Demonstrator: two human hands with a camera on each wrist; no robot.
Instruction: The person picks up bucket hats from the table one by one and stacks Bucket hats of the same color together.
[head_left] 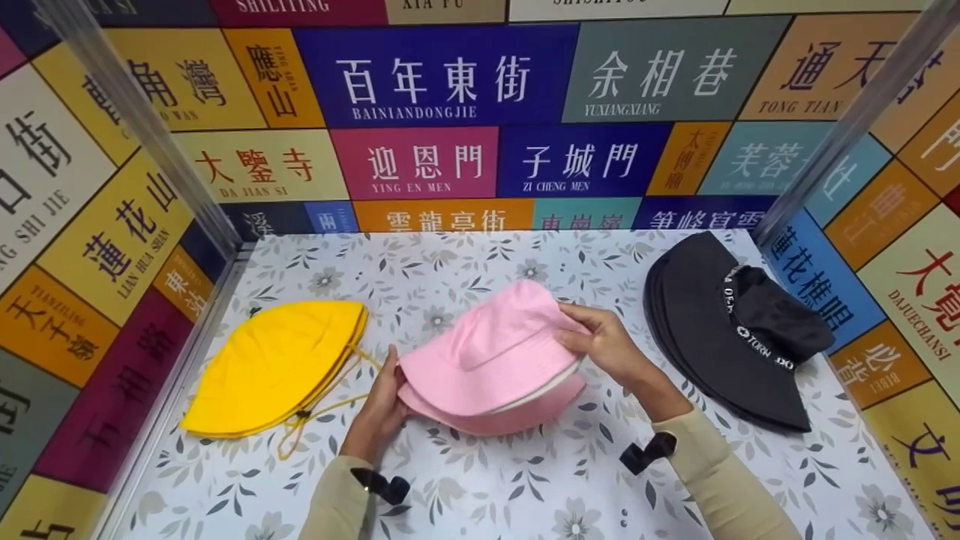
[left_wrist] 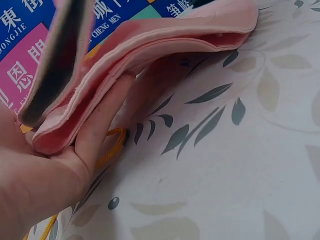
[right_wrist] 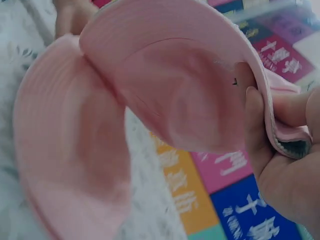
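A pink bucket hat is held over the middle of the table, with a second pink layer below its upper brim. My left hand grips the brim's left edge, its fingers extended along the underside in the left wrist view. On the far right side, my right hand pinches the brim between thumb and fingers. The right wrist view looks into the hollow pink inside, where the fingers curl over the brim edge. A dark lining strip shows in the left wrist view.
Left of the hands lies a yellow bucket hat with a thin cord. Black bucket hats, their brims layered, lie on the right with a lettered band. Signboard-patterned walls enclose the leaf-printed tabletop.
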